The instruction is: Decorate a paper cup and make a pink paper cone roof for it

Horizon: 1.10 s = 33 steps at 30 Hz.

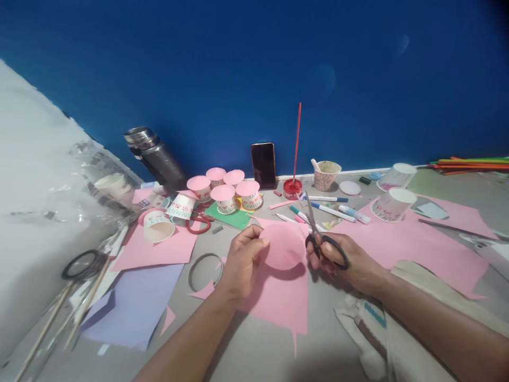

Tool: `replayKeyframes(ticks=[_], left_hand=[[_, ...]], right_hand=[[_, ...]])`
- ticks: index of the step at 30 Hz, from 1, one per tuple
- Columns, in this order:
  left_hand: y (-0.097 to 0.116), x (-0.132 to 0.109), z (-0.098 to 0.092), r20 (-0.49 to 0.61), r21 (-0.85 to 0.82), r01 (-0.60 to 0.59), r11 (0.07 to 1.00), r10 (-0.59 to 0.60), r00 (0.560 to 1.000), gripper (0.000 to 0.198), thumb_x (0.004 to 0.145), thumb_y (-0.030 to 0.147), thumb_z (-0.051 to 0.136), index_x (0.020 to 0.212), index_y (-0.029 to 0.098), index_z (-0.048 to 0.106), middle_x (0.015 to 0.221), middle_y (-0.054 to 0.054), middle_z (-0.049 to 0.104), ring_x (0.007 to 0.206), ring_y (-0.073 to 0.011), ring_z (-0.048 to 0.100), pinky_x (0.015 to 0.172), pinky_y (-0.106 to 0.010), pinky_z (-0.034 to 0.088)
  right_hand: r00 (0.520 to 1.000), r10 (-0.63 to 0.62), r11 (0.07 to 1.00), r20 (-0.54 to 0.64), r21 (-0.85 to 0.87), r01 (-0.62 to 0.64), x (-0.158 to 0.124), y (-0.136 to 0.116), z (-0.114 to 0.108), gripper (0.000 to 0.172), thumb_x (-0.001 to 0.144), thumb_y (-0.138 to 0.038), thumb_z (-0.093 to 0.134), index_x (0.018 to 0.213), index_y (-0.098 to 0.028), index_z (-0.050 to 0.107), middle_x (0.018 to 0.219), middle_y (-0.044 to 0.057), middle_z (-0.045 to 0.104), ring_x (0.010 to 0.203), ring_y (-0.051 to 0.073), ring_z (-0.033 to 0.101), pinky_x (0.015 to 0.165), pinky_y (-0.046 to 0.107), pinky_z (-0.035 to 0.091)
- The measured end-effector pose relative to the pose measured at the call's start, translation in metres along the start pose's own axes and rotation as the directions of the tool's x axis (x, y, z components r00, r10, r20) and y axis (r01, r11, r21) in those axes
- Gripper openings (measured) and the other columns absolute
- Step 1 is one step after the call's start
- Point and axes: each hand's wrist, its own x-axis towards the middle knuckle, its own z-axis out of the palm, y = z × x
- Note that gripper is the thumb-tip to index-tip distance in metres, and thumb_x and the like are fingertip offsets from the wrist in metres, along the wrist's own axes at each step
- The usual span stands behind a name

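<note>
Between thumb and fingers, my left hand pinches the left edge of a round pink paper disc. My right hand grips a pair of scissors with black handles, its fingers in the loops and the blades pointing up and away, to the right of the disc. The blades look slightly parted and are apart from the disc. Beneath lies a larger pink paper sheet. Behind my left hand stand several small decorated paper cups topped with pink paper discs. A grey tape roll lies left of my left hand.
Along the blue wall stand a dark flask, a phone, a red base with a stick and a patterned cup. Markers lie ahead. At right are white cups and pink paper; at left, lavender paper.
</note>
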Motion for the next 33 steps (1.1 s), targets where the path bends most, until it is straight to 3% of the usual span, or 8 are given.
replayKeyframes(ticks=[5,11,25,33], left_hand=[[0.007,-0.001,-0.004,0.061,-0.016,0.086,0.996,-0.085,0.995,0.028,0.066,0.03,0.083,0.071,0.019,0.057,0.06,0.003,0.059,0.052,-0.0116,0.053,0.051,-0.023,0.044],[0.013,-0.002,-0.002,0.077,0.019,0.079,0.997,-0.08,0.994,0.029,0.066,0.029,0.084,0.07,0.018,0.058,0.059,0.003,0.059,0.049,-0.0094,0.052,0.049,-0.021,0.043],[0.018,-0.004,-0.004,0.077,0.116,0.081,0.99,-0.09,0.993,0.025,0.064,0.023,0.078,0.065,0.019,0.053,0.057,0.004,0.057,0.047,-0.0096,0.051,0.047,-0.021,0.04],[0.02,-0.006,-0.005,0.113,0.121,0.072,0.99,-0.086,0.99,0.023,0.064,0.022,0.077,0.064,0.018,0.055,0.059,0.003,0.058,0.049,-0.0092,0.051,0.05,-0.021,0.039]], right_hand=[[0.988,-0.01,1.0,0.153,0.005,0.009,-0.001,0.003,-0.003,0.065,0.086,-0.078,0.064,0.092,-0.013,0.068,0.068,0.003,0.065,0.052,0.008,0.04,0.049,0.025,0.027],[0.952,0.068,0.994,0.298,0.064,-0.091,-0.002,0.005,-0.004,0.066,0.082,-0.077,0.07,0.088,-0.011,0.067,0.061,0.001,0.064,0.047,0.006,0.036,0.045,0.023,0.024],[0.907,0.191,0.98,0.374,-0.013,-0.2,-0.005,0.003,-0.002,0.062,0.074,-0.075,0.078,0.078,-0.015,0.063,0.057,0.0,0.062,0.051,0.01,0.049,0.049,0.023,0.03],[0.9,0.209,0.975,0.383,-0.011,-0.222,-0.007,0.003,-0.002,0.061,0.075,-0.074,0.078,0.077,-0.015,0.063,0.056,0.0,0.062,0.048,0.009,0.049,0.046,0.021,0.028]])
